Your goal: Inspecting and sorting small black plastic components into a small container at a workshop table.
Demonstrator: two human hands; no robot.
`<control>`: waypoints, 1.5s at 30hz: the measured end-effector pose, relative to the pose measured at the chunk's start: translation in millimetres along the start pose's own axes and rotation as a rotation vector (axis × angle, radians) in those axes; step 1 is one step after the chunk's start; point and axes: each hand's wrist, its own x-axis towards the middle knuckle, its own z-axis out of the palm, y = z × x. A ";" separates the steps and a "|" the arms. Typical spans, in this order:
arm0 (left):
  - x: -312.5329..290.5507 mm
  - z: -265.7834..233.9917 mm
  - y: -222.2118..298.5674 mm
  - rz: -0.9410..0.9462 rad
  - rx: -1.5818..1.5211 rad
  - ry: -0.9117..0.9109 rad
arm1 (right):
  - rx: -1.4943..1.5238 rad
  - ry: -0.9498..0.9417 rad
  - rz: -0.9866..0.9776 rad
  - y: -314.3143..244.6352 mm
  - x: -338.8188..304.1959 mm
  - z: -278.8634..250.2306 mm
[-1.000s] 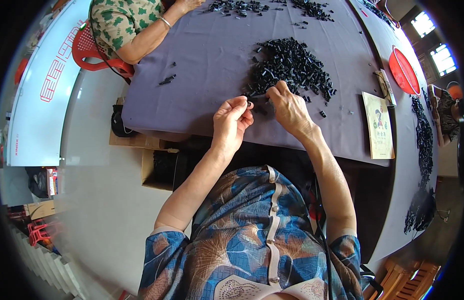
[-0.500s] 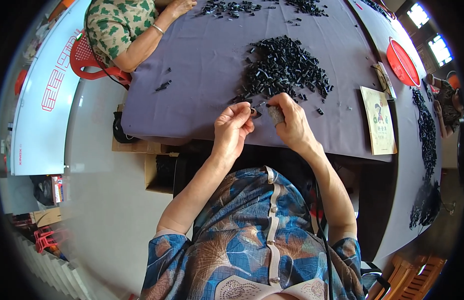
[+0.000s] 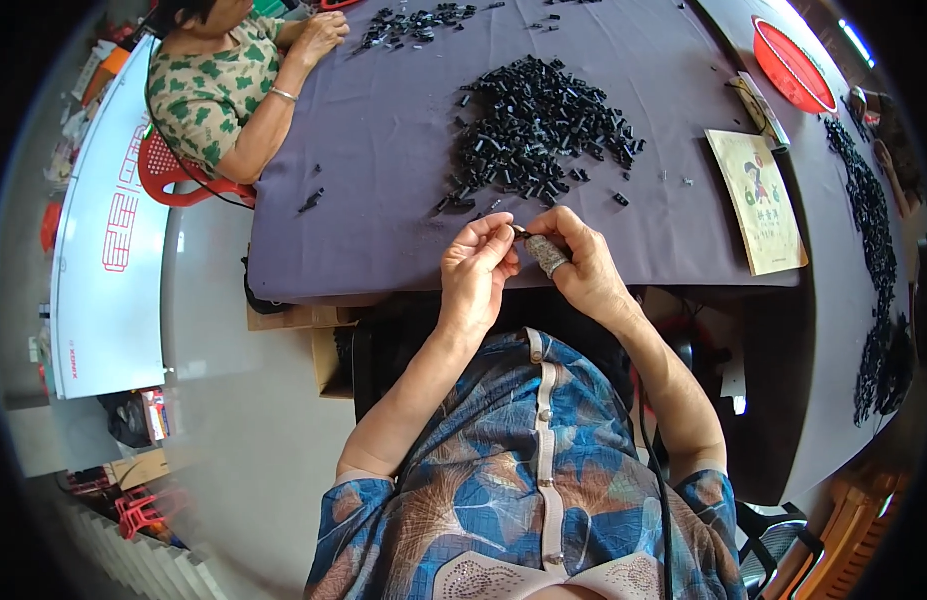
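My left hand [image 3: 476, 268] is pinched at the near edge of the cloth-covered table [image 3: 373, 215], with thumb and forefinger closed on a small black piece [image 3: 521, 234]. From the other side my right hand [image 3: 591, 270] meets it, its fingertips closed at the same piece. A greyish wrap [image 3: 546, 256] covers one finger of the right hand. The piece is mostly hidden by the fingertips, so its exact kind cannot be made out. Just beyond both hands lies a heap of small black tube-like parts [image 3: 543, 130].
A few loose black parts [image 3: 311, 200] lie to the left. At the right are a yellowish booklet [image 3: 753, 205], a red basket [image 3: 791, 65] and a long strip of black parts [image 3: 868, 220]. A co-worker [image 3: 218, 95] sits at the far left on a red chair [image 3: 168, 180].
My hands have come together, and the right fingertips now meet the small black piece at the left hand. The whole view has shifted, bringing more of the co-worker into sight.
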 end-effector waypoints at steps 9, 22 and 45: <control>-0.2 -1.4 -4.2 0.067 0.016 -0.029 | 0.013 0.066 0.039 -5.7 -2.4 2.0; -8.4 3.3 -5.3 0.237 0.193 0.009 | 0.001 0.130 -0.011 -5.1 -4.5 10.3; -2.9 -0.5 -1.8 -0.030 -0.012 -0.104 | 0.041 0.003 -0.053 -12.4 0.7 -1.2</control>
